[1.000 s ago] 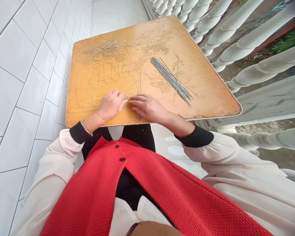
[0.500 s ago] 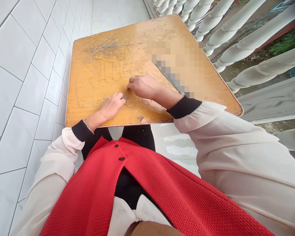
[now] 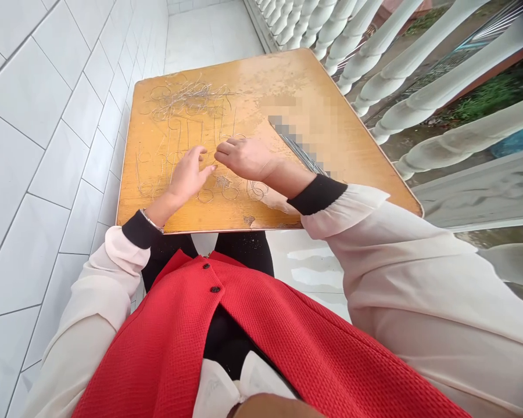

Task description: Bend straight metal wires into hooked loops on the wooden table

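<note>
Left hand [image 3: 186,175] spread | right hand [image 3: 246,158] curled, grip unclear | both over table [image 3: 370,174], inside edges

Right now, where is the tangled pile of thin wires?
In the head view, the tangled wire pile lies at the far left of the wooden table, beyond the looped wires and the left hand.

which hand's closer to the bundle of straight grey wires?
Right. The right hand is just left of the bundle, its cuff near the bundle's lower end. The left hand is farther left, beyond the right hand.
</note>
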### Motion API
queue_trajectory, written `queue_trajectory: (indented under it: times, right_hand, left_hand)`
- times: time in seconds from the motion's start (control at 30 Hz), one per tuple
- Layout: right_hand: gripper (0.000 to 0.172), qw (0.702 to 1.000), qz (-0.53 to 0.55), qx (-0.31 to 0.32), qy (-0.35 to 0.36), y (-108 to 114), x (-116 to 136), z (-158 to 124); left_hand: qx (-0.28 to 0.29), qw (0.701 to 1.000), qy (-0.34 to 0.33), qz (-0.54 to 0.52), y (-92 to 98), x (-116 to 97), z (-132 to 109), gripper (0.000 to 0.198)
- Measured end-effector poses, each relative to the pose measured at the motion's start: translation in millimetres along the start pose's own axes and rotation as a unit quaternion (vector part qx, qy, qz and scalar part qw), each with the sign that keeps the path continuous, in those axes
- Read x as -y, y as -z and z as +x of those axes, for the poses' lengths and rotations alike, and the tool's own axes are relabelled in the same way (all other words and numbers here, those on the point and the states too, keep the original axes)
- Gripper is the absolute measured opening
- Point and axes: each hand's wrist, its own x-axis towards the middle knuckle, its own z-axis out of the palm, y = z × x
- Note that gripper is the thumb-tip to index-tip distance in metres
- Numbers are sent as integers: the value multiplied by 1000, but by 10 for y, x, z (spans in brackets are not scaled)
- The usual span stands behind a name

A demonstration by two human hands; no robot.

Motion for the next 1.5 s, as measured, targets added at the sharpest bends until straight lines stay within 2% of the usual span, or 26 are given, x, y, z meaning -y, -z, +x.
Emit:
queue_trajectory:
  times: [0.1, 0.17, 0.2, 0.23, 0.3, 0.37, 0.4, 0.43, 0.5, 0.6, 0.87, 0.93, 1.07, 1.13, 1.2, 1.33, 1.5]
  right_hand:
    - [37, 997, 70, -32, -14, -95, 0, 40]
    - [34, 980, 158, -100, -67, -154, -19, 42]
    - [32, 958, 216, -150, -117, -175, -35, 40]
    - [30, 922, 280, -199, -179, -189, -55, 38]
    - [27, 816, 421, -255, -303, -188, -99, 37]
    - [22, 705, 553, -244, -371, -147, -129, 43]
    - [20, 663, 604, -228, -378, -113, -133, 49]
    - [19, 633, 643, -215, -374, -73, -128, 57]
    - [16, 601, 683, -207, -360, 14, -98, 80]
    - [20, 585, 693, -221, -360, 123, -45, 121]
    - [29, 591, 677, -233, -372, 168, -10, 178]
    - [31, 571, 693, -228, -376, 191, 1, 186]
    - [39, 502, 744, -197, -394, 254, -9, 217]
    - [41, 488, 750, -181, -408, 266, -42, 238]
    - [40, 495, 747, -160, -413, 259, -86, 251]
    - [37, 541, 731, -129, -395, 194, -171, 238]
    - [40, 604, 682, -159, -381, 54, -222, 221]
  left_hand:
    - [62, 986, 100, -118, -22, -14, 164, 10]
    - [65, 972, 129, -186, -34, -48, 197, 18]
    - [57, 966, 136, -214, -30, -73, 191, 21]
    - [47, 960, 143, -237, -20, -100, 176, 22]
    - [44, 949, 163, -266, 7, -155, 132, 21]
    - [52, 943, 183, -275, 26, -200, 91, 21]
    - [56, 941, 189, -277, 26, -216, 76, 21]
    - [60, 939, 192, -279, 22, -229, 64, 21]
    - [69, 934, 197, -290, 2, -247, 44, 21]
    - [78, 929, 199, -302, -23, -267, 16, 22]
    - [73, 931, 204, -294, -33, -287, -42, 21]
    - [74, 927, 210, -303, -45, -288, -49, 19]
    - [79, 917, 225, -321, -74, -295, -58, 20]
    - [84, 913, 225, -330, -84, -302, -62, 20]
    - [92, 910, 226, -335, -86, -310, -69, 19]
    - [90, 910, 233, -332, -75, -320, -82, 17]
    - [95, 915, 229, -317, -77, -304, -79, 15]
